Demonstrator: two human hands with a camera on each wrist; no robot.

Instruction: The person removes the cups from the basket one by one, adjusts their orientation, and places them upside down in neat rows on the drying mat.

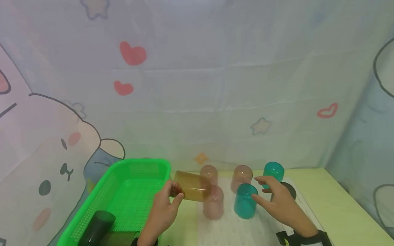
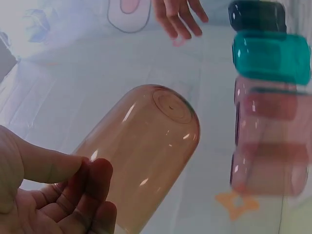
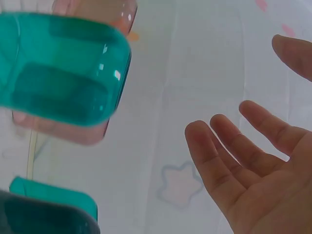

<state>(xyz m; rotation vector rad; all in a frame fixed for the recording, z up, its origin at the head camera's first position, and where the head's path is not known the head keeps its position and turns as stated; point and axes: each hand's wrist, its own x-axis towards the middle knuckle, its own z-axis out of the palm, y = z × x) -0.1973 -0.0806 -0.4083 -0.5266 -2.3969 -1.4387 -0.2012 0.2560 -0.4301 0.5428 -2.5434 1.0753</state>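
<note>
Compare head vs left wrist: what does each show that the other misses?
Head only: the green basket with a dark cup lying in it, and the white mat under the upturned cups.

Left wrist only: the amber cup's base close up, with the grip of fingers and thumb near its rim.

Both: the left hand holding the amber cup tilted, the open right hand, a teal cup, pink cups.

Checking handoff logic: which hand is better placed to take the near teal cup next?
Right. The right hand hovers open beside the near teal cup, fingers spread toward it and holding nothing. The left hand grips an amber cup tilted sideways by the green basket, so it is occupied.
</note>
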